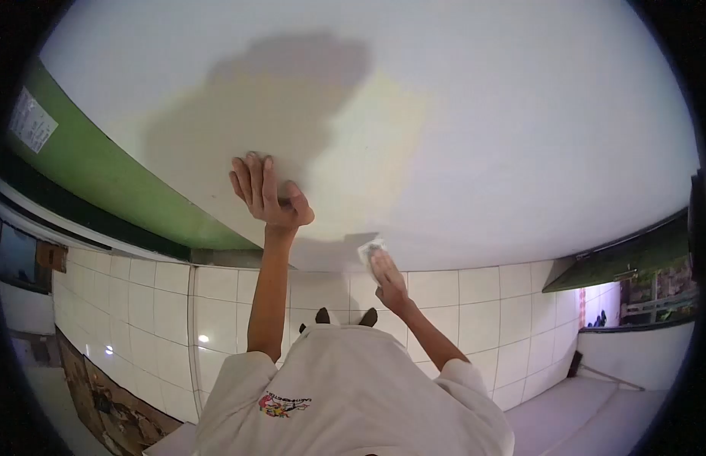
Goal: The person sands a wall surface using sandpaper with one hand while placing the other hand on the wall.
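My left hand (268, 191) rests against the white wall (512, 144) with its fingers spread, holding nothing. Lower and to the right, my right hand (389, 278) presses a small white cloth (363, 254) to the same wall, near its bottom edge. The cloth looks bunched, and my fingers cover part of it. A large shadow falls across the wall above my left hand, and a pale yellowish patch shows beside it.
A green wall section (117, 171) bearing a white paper label (32, 121) runs along the left. Cream floor tiles (474, 308) lie below. An open green door (619, 262) stands at the right, near a long-handled broom (575, 365). Brown cardboard-like sheets (102, 395) lie lower left.
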Demonstrator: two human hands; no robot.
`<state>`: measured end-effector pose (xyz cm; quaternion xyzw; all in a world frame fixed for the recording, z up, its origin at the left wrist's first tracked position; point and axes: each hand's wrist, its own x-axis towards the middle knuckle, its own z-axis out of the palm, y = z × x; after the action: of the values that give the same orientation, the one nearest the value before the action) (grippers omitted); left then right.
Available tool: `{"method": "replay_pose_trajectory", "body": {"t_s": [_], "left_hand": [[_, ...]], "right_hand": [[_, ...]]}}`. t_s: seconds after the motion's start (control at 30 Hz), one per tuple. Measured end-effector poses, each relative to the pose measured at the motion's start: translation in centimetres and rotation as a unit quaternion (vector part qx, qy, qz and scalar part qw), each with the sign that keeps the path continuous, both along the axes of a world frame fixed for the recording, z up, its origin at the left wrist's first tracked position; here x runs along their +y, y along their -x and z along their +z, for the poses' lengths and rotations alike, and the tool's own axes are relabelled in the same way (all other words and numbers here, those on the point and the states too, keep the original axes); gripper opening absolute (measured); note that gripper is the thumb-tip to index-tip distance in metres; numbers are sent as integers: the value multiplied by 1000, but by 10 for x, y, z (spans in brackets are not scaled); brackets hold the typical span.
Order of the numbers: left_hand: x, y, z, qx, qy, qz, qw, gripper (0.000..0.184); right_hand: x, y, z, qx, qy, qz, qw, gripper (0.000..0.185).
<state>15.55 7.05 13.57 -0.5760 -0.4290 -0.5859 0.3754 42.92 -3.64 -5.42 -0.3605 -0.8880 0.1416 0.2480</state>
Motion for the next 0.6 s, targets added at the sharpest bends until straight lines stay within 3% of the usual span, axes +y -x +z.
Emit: {"method": "replay_pose_trajectory", "body": {"t_s": [0.07,0.17,0.3,0.43,0.6], "left_hand": [[-4,0,1,-5,3,-8,1000,52],[-6,2,5,-9,5,-11,1000,53],[-12,5,7,-18,-14,-15,1000,53],[-10,9,2,-8,-16,-9,1000,53],[0,11,-6,16,-7,-12,1000,54]], "right_hand": [[1,6,53,166,-95,-45,980,71],[20,14,151,198,-283,-70,936,71],[48,40,250,161,-354,-96,916,60],[81,59,244,130,-360,-115,917,56],[85,49,130,48,-284,-72,955,48]]}}
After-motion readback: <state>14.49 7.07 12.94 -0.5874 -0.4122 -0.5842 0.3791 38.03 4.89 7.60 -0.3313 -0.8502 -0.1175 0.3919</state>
